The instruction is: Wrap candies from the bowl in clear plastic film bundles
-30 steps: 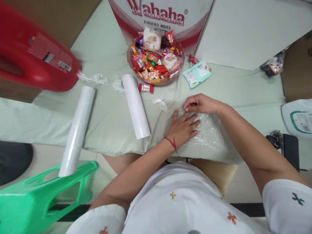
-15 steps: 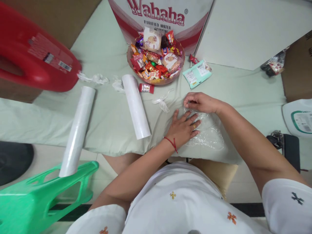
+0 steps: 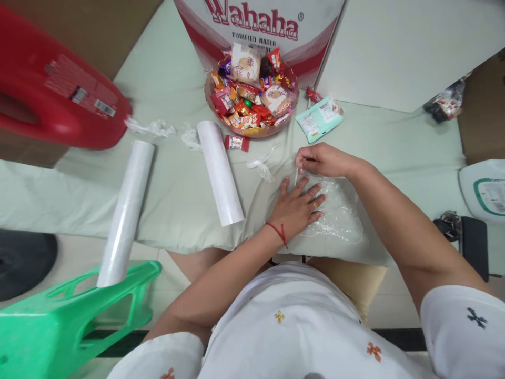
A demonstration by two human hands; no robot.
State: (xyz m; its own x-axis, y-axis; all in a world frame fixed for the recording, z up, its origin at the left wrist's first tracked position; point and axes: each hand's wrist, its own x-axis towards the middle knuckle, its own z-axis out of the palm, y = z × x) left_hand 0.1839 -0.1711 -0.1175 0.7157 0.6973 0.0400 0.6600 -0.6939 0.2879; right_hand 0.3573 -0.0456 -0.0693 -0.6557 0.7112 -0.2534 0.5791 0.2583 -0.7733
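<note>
A thin clear plastic film (image 3: 339,210) lies crumpled on the pale green cloth. My left hand (image 3: 295,205) rests flat on its left part with fingers spread, a ring and a red cord bracelet on it. Just above, my right hand (image 3: 321,159) pinches the film's upper left corner between thumb and fingers, slightly raised. Left of my hands lies a twisted bit of plastic (image 3: 262,167). Beyond it is a white roll (image 3: 221,173), and a second white roll (image 3: 126,210) sticks out over the cloth's front edge.
A glass bowl (image 3: 252,131) of wrapped sweets stands before a Wahaha box (image 3: 260,26). Near it lie a red packet (image 3: 236,143) and a mint packet (image 3: 320,120). A red jug (image 3: 59,84) is at left, a green stool (image 3: 35,337) below, a black case (image 3: 473,245) at right.
My right hand has lifted slightly up and away from my left hand, drawing up the film's corner. My left hand stays in place.
</note>
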